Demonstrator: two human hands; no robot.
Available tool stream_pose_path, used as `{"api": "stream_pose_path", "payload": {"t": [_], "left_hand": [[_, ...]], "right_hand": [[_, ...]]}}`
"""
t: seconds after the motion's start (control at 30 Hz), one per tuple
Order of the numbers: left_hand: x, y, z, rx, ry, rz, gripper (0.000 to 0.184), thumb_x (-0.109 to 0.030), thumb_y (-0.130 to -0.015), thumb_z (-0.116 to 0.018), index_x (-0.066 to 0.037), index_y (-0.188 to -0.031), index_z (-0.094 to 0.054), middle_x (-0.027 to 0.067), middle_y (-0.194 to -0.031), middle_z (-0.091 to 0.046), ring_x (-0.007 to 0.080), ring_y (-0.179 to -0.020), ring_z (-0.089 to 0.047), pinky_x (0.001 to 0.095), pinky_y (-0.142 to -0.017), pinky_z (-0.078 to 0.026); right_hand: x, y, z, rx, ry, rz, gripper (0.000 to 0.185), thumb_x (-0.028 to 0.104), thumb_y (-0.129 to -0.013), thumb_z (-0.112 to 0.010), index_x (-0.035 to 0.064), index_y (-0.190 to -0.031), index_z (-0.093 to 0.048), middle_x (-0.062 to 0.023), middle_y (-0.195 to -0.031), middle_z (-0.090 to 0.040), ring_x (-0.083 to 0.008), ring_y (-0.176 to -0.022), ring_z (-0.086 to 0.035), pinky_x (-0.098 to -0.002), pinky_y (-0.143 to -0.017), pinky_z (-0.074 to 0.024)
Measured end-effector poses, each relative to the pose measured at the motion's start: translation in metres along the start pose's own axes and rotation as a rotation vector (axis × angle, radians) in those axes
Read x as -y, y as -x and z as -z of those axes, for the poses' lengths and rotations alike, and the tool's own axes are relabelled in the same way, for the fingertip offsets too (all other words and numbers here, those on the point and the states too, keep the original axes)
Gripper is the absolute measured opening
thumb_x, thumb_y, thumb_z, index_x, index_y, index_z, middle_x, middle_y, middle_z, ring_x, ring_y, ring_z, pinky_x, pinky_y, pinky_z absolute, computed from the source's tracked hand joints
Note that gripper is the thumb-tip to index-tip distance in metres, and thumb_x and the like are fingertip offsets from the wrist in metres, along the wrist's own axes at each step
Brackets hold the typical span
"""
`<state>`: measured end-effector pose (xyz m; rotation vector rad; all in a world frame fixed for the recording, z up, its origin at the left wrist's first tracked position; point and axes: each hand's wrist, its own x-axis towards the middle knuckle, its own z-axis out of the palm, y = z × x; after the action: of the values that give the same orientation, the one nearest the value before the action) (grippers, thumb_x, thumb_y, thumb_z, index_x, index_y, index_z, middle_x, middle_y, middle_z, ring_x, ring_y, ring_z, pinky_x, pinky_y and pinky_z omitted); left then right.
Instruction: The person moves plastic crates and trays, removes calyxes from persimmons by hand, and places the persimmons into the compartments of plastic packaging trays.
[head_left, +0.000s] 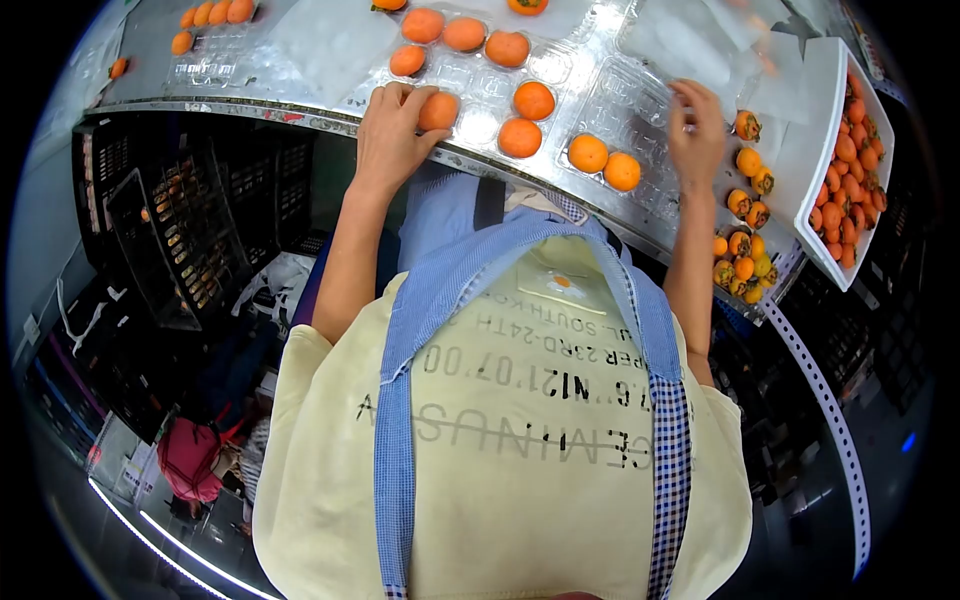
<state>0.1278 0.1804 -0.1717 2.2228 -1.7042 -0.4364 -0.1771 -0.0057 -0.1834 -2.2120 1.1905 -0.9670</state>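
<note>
Under the fingers and thumb of my left hand (390, 135) is an orange persimmon (438, 111), gripped at the near left corner of a clear plastic tray (476, 92). Other persimmons sit in that tray, including one (534, 100) to the right of my left hand. My right hand (697, 130) hovers by the right side of a second clear tray (630, 105), fingers loosely curled and apart, with nothing visible in them. Two yellow-orange persimmons, one of them at the near edge (622, 171), lie in the second tray's near part.
A white crate (812, 120) full of persimmons stands at the right. Several loose persimmons (739, 203) with their leafy caps showing lie between it and my right arm. More persimmons (218, 13) sit at the far left of the metal table (300, 85). Black crates (180, 230) are below at left.
</note>
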Motion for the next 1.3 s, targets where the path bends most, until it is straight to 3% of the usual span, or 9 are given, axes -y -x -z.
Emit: {"api": "stream_pose_path", "payload": {"t": [0.17, 0.27, 0.37, 0.4, 0.5, 0.73, 1.03, 1.17, 1.3], "left_hand": [[-0.003, 0.0, 0.012, -0.039, 0.106, 0.065, 0.05, -0.025, -0.071, -0.076, -0.006, -0.114, -0.058, 0.0099, -0.106, -0.057, 0.0246, -0.096, -0.056, 0.0353, -0.081, -0.046], [0.0, -0.001, 0.014, -0.021, 1.1, 0.353, 0.047, -0.031, -0.082, -0.068, 0.001, -0.114, -0.056, 0.0148, -0.112, -0.058, 0.0266, -0.099, -0.059, 0.0334, -0.08, -0.048], [-0.018, -0.005, 0.032, 0.132, 1.769, 0.366, 0.049, -0.037, -0.091, -0.053, 0.003, -0.119, -0.05, 0.0193, -0.116, -0.057, 0.0273, -0.1, -0.06, 0.033, -0.082, -0.049], [-0.024, -0.006, 0.032, 0.184, 1.901, 0.329, 0.051, -0.041, -0.096, -0.04, 0.0, -0.124, -0.046, 0.019, -0.116, -0.057, 0.0284, -0.101, -0.06, 0.034, -0.084, -0.049], [-0.038, -0.006, 0.026, 0.339, 2.086, 0.278, 0.054, -0.044, -0.096, -0.037, -0.001, -0.127, -0.043, 0.0183, -0.117, -0.057, 0.0271, -0.103, -0.059, 0.0347, -0.086, -0.049], [-0.067, -0.008, 0.017, 0.426, 2.01, 0.403, 0.051, -0.045, -0.096, -0.036, -0.006, -0.129, -0.041, 0.0107, -0.12, -0.054, 0.0193, -0.107, -0.056, 0.0333, -0.092, -0.045], [-0.08, -0.016, 0.016, 0.55, 1.82, 0.504, 0.06, -0.052, -0.095, -0.032, -0.002, -0.126, -0.045, 0.0105, -0.115, -0.058, 0.0171, -0.098, -0.057, 0.0315, -0.083, -0.045], [-0.075, -0.015, 0.019, 0.47, 1.772, 0.467, 0.059, -0.048, -0.096, -0.033, 0.001, -0.127, -0.044, 0.0124, -0.115, -0.058, 0.0179, -0.095, -0.058, 0.029, -0.08, -0.046], [-0.05, -0.01, 0.015, 0.417, 1.754, 0.427, 0.046, -0.036, -0.096, -0.044, -0.001, -0.127, -0.045, 0.0091, -0.114, -0.057, 0.0161, -0.094, -0.057, 0.0281, -0.08, -0.045]], "right_hand": [[0.046, 0.013, -0.036, 0.158, -0.177, -0.008, 0.017, 0.003, -0.081, -0.06, 0.0073, -0.096, -0.065, -0.0041, -0.096, -0.062, -0.0121, -0.074, -0.059, -0.0221, -0.055, -0.0454], [0.078, 0.012, -0.042, 0.277, -0.364, -0.119, 0.02, 0.009, -0.079, -0.065, 0.0073, -0.099, -0.065, -0.003, -0.096, -0.062, -0.0124, -0.076, -0.058, -0.0232, -0.059, -0.0454], [0.109, 0.007, -0.046, 0.395, -0.527, -0.162, 0.037, 0.016, -0.075, -0.071, 0.0081, -0.109, -0.061, -0.0043, -0.102, -0.06, -0.0142, -0.084, -0.058, -0.0248, -0.065, -0.0457], [0.117, 0.006, -0.048, 0.41, -0.553, -0.129, 0.044, 0.018, -0.073, -0.073, 0.0084, -0.113, -0.059, -0.0052, -0.104, -0.059, -0.0152, -0.087, -0.057, -0.0254, -0.067, -0.0457], [0.14, 0.001, -0.048, 0.436, -0.629, -0.072, 0.06, 0.022, -0.069, -0.077, 0.0092, -0.122, -0.053, -0.0082, -0.109, -0.057, -0.0186, -0.095, -0.057, -0.0277, -0.073, -0.0461], [0.143, 0.003, -0.049, 0.469, -0.645, -0.152, 0.063, 0.019, -0.073, -0.074, 0.0064, -0.128, -0.048, -0.0089, -0.115, -0.057, -0.0181, -0.107, -0.054, -0.0324, -0.092, -0.0419], [0.119, 0.005, -0.043, 0.339, -0.829, -0.312, 0.055, 0.02, -0.071, -0.075, 0.0022, -0.119, -0.054, -0.0067, -0.106, -0.059, -0.0145, -0.099, -0.056, -0.0281, -0.087, -0.0453], [0.051, -0.014, 0.031, -0.106, -0.759, -0.292, 0.048, 0.012, -0.076, -0.072, 0.0012, -0.118, -0.054, -0.0046, -0.106, -0.059, -0.0125, -0.096, -0.056, -0.0266, -0.085, -0.0459], [-0.053, -0.019, 0.158, -0.609, -0.258, -0.264, 0.044, 0.012, -0.075, -0.074, 0.0015, -0.113, -0.055, -0.0049, -0.103, -0.059, -0.0121, -0.089, -0.056, -0.024, -0.078, -0.0477]]}}
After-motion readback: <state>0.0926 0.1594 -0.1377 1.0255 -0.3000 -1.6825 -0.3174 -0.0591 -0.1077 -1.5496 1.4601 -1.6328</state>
